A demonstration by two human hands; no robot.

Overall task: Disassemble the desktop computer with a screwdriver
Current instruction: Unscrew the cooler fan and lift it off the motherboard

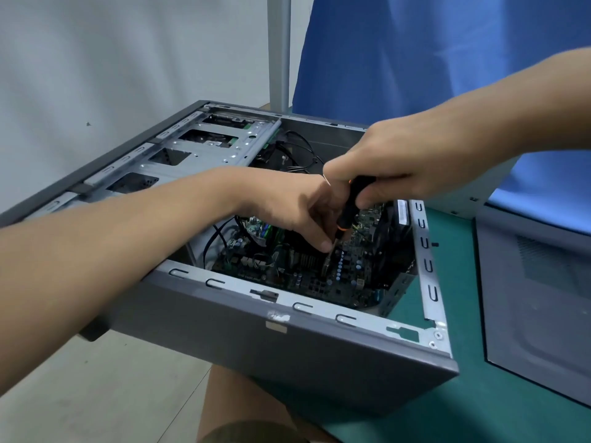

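Head view: your screwdriver (353, 204), black handle with an orange collar, points down into the open desktop computer case (287, 340), tip on or near the motherboard (307, 270); the exact screw is hidden under your fingers. Your right hand (393, 164) is wrapped closed around the handle from above. Your left hand (297, 209), just beside and below it, has its fingertips (324, 246) pinched at the shaft, steadying the tip. Judgement: a board-level screw is being worked. Next move calls for keeping the shaft upright, pressing down while turning, then catching the loosened screw with the left fingers. Beyond the left hand sit the drive bays (204, 148); to the right of the right hand lies the removed side panel (537, 282) on the green mat (447, 410).
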